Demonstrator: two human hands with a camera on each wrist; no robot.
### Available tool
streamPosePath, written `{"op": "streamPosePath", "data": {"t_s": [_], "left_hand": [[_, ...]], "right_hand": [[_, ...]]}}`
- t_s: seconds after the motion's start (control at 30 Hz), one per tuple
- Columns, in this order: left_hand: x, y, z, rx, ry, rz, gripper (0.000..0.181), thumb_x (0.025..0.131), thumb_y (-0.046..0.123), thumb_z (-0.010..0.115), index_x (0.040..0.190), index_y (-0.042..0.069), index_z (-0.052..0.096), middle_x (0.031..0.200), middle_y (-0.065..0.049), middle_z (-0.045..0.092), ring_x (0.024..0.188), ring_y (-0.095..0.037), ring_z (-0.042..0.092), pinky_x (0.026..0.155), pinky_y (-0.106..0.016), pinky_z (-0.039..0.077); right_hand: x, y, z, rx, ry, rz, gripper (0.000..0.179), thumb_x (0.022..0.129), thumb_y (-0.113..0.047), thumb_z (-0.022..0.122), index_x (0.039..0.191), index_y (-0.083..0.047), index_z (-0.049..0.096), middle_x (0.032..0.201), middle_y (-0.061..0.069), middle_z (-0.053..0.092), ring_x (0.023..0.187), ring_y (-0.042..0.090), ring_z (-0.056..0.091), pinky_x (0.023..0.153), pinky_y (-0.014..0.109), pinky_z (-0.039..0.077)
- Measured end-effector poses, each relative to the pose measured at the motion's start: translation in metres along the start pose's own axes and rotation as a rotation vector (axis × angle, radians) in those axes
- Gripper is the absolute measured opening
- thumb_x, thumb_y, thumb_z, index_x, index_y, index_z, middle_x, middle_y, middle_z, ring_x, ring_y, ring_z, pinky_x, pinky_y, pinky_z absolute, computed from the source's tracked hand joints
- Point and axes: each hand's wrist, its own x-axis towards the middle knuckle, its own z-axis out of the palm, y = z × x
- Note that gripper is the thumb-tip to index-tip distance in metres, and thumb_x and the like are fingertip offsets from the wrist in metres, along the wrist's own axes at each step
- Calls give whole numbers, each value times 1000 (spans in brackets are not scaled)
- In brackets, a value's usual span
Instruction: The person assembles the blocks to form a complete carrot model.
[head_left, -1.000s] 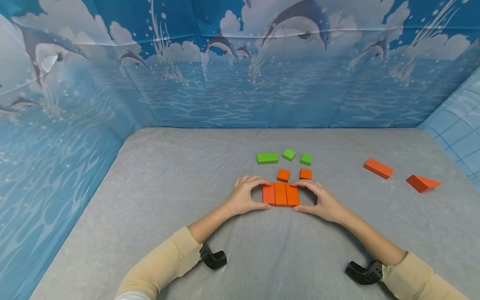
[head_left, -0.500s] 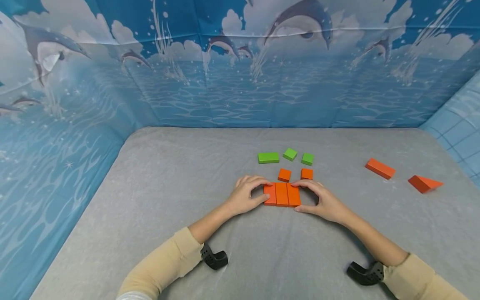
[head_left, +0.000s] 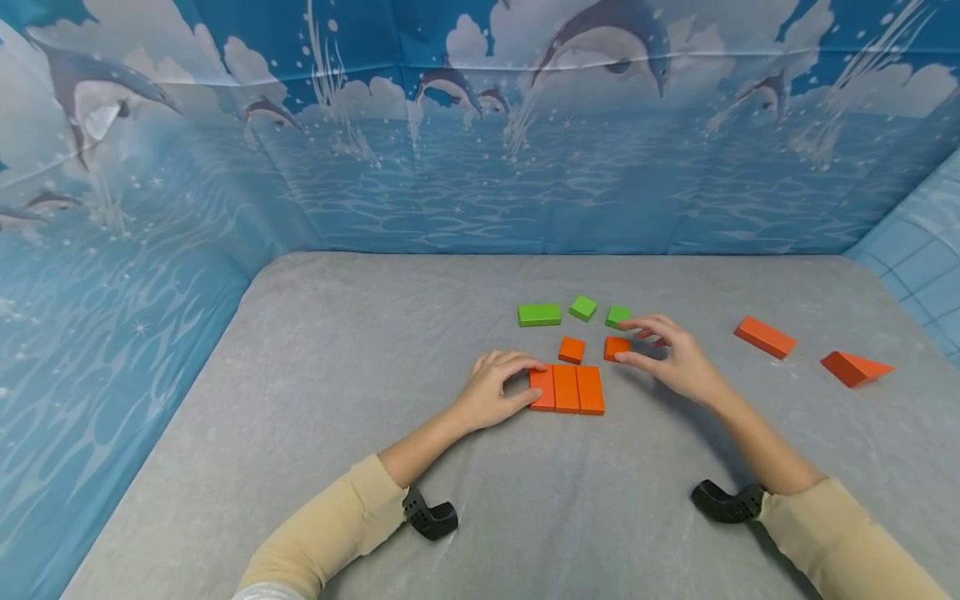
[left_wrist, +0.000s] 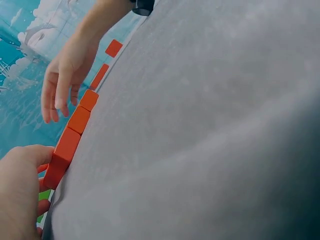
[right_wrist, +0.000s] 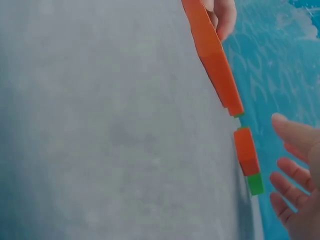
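Three flat orange blocks lie side by side at mid-table in the head view. My left hand (head_left: 491,392) holds the leftmost orange block (head_left: 544,382), thumb on its near part and fingertips at its far end. Beside it lie the middle block (head_left: 566,389) and the right block (head_left: 591,390). Just behind the row are two small orange blocks, a left one (head_left: 572,350) and a right one (head_left: 612,346). My right hand (head_left: 682,362) hovers over that right one, fingers parted and thumb overlapping its corner. In the right wrist view a gap shows between fingers and block.
Farther back lie a long green block (head_left: 540,315) and two small green ones, one tilted (head_left: 583,307) and one (head_left: 617,316) near my right fingertips. Off to the right are an orange bar (head_left: 765,337) and an orange wedge (head_left: 855,368). A dolphin-print curtain (head_left: 480,183) borders the grey table.
My right hand has let go of the right block in the row and moved up and back to the small orange block. My left thumb has shifted from the near edge onto the leftmost block.
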Motion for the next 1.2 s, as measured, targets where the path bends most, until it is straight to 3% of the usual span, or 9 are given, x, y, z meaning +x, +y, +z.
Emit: {"op": "streamPosePath", "data": {"t_s": [0.47, 0.77, 1.0, 1.2], "left_hand": [[0, -2, 1, 12, 9, 4, 31, 87, 27, 63, 115, 16, 62, 120, 0, 58, 112, -17, 45, 102, -45, 22], [-1, -2, 2, 12, 15, 5, 30, 87, 27, 63, 115, 16, 62, 120, 0, 58, 112, -17, 45, 102, -44, 23], [-2, -2, 2, 12, 14, 3, 31, 87, 27, 63, 115, 16, 62, 121, 1, 57, 111, -17, 45, 101, -44, 23], [-2, -3, 2, 12, 17, -3, 32, 86, 27, 63, 116, 16, 61, 121, 0, 57, 111, -16, 45, 101, -43, 24]], "right_hand": [[-6, 21, 11, 23, 42, 60, 35, 80, -10, 70, 113, -3, 61, 104, 12, 59, 86, 9, 47, 71, 16, 37], [-7, 23, 13, 14, 62, 47, 33, 80, -8, 70, 111, -1, 62, 103, 13, 59, 85, 9, 49, 70, 16, 37], [-2, -4, 10, -11, 22, 87, 35, 82, -17, 69, 114, -5, 61, 104, 9, 59, 87, 16, 50, 71, 21, 40], [-5, -42, 21, 38, -47, -26, 33, 78, -12, 72, 109, -7, 63, 101, 3, 59, 83, 17, 52, 70, 29, 42]]}}
